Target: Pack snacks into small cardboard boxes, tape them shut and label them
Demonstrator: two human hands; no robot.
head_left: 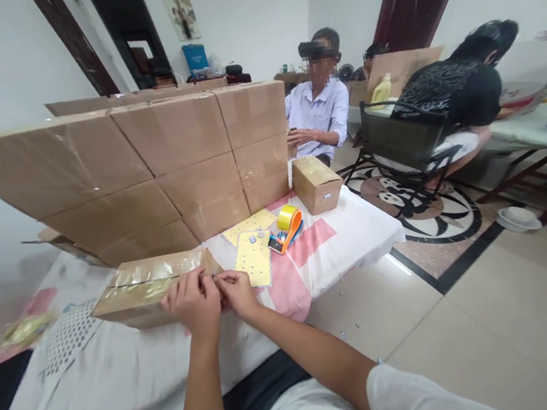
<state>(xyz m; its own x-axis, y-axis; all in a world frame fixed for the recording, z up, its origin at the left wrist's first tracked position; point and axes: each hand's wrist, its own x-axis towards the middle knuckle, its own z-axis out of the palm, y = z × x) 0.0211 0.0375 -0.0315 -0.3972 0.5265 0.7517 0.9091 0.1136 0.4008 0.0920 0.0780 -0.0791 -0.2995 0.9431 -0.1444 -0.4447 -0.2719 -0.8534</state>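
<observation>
Clearly fiddly: right hand's (237, 292) fingers look pinched tog. on a tiny item (215, 274), too small to ID; left hand's (193, 301) curl in, can't tell if gripping, at the taped carton's (144, 270) right end on the counter (139, 374). Imo, steady wrists + light fingertips work best, w/o denting the cardboard.

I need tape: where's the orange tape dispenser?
Near the head view's middle, the orange tape dispenser is by the right edge of the nearer yellow dotted sheet, beyond the right hand.
</observation>
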